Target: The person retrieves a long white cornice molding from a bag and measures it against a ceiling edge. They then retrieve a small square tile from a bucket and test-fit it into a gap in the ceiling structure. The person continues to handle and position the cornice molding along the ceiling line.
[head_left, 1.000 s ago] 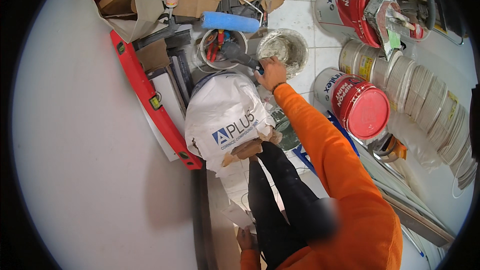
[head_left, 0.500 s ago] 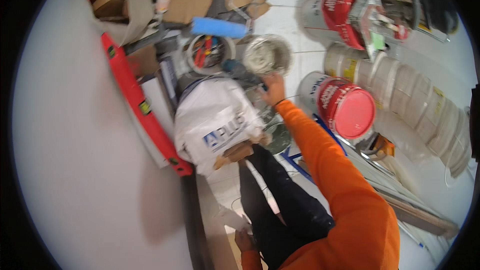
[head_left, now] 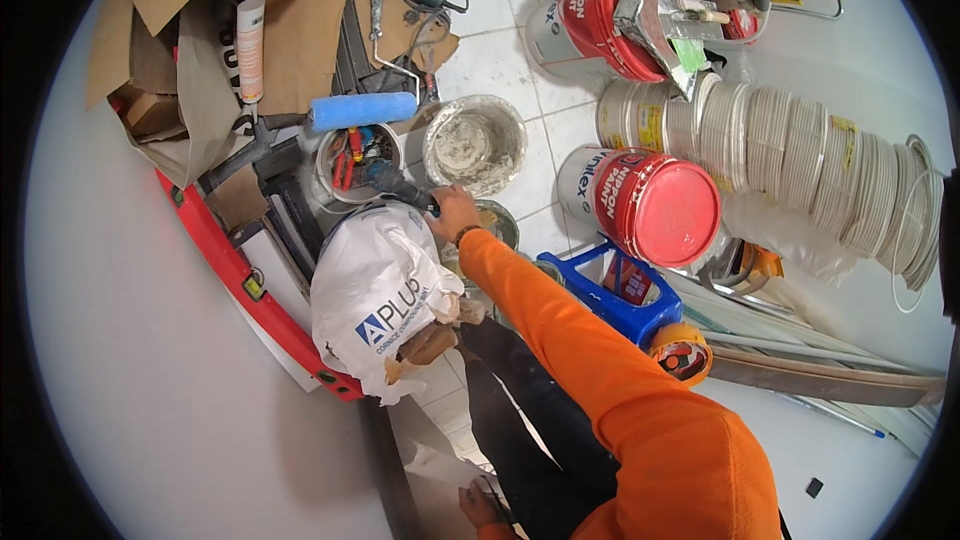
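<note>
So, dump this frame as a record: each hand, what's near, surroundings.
right hand: fingers at the near end of a dark elongated tool; firmness of grip unclear
left hand: low in view, beside black trousers; hold unclear
near right hand: white printed sack, torn at its lower end; round plaster-crusted bucket
far side: blue cylindrical paint roller
left: long red spirit level
right: white-and-red pail, red lid; pale cable coils

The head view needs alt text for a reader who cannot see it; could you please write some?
A person's right hand holds the end of a dark tool, between a white sack and a stained bucket. A red level runs along the left; paint pails and pale coils sit at the right.
</note>
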The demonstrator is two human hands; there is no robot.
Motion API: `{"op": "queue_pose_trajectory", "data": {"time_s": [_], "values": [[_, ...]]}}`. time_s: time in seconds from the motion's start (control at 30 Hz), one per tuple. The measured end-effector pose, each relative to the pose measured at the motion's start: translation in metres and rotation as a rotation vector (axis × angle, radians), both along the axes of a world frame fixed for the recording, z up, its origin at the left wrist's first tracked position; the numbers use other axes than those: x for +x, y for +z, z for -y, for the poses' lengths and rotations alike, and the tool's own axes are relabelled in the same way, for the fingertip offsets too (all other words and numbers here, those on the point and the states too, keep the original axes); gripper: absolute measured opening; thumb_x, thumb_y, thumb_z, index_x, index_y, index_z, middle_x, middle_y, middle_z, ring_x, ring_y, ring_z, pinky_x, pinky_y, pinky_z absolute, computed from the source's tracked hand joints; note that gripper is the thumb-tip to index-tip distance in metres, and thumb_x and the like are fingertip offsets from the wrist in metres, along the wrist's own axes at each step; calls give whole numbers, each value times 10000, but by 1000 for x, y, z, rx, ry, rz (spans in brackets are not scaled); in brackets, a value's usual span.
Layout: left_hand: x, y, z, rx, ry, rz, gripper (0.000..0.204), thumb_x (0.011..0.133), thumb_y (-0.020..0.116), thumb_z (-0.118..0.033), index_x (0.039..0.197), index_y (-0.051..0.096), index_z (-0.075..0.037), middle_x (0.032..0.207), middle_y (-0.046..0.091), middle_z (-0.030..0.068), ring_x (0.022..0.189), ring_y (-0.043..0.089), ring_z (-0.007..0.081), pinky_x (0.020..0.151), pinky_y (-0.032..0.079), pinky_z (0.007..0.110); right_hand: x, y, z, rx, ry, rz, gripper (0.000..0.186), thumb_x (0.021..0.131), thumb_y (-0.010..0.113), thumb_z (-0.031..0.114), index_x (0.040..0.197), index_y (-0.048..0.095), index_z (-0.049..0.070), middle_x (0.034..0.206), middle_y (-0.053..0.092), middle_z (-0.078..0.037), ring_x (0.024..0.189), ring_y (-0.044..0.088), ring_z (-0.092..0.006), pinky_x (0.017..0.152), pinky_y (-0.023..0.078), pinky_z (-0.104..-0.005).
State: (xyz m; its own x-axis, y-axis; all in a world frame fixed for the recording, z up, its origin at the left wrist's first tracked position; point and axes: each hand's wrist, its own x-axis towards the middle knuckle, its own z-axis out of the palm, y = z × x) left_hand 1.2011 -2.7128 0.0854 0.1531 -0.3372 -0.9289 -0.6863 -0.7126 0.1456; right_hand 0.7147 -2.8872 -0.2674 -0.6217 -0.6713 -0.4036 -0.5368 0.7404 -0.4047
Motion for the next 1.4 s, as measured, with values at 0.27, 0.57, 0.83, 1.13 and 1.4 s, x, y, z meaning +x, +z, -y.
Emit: {"op": "queue_pose_trajectory", "data": {"time_s": [0.27,0.57,0.83,1.13,1.4], "values": [[11,-11,-8,-49,144,-78,218,1003,533,-147,1064,626,40,980,684,124,877,635,203,778,499,338,-8,-2,13,365,107,15,512,824,754,357,1259,619,122,1316,578,-124,1301,477,-327,1061,411,-511],[27,-20,-23,-20,407,-40,254,990,548,-150,1129,640,42,1021,682,113,919,628,193,821,495,333,-2,-25,14,402,26,60,562,803,779,323,1266,576,77,1279,598,-173,1232,546,-360,1016,454,-502],[8,-19,-7,-22,237,-86,295,999,558,-167,1188,632,47,1063,682,112,982,616,189,893,479,335,-34,-27,13,17,121,168,636,747,730,202,1337,545,53,1226,588,-248,1189,543,-427,1032,450,-468],[-13,-26,-14,-62,249,-86,231,1014,546,-154,1134,630,25,965,661,54,853,593,140,784,481,303,-57,23,133,-523,75,99,293,843,623,193,1072,676,19,996,699,-206,987,650,-408,915,500,-471],[1,-51,-23,26,317,12,231,1004,567,-169,1105,647,23,934,661,67,806,596,140,748,485,306,-22,-57,224,447,926,190,597,791,705,242,1368,566,176,1232,678,-170,1115,657,-393,967,517,-451]]}}
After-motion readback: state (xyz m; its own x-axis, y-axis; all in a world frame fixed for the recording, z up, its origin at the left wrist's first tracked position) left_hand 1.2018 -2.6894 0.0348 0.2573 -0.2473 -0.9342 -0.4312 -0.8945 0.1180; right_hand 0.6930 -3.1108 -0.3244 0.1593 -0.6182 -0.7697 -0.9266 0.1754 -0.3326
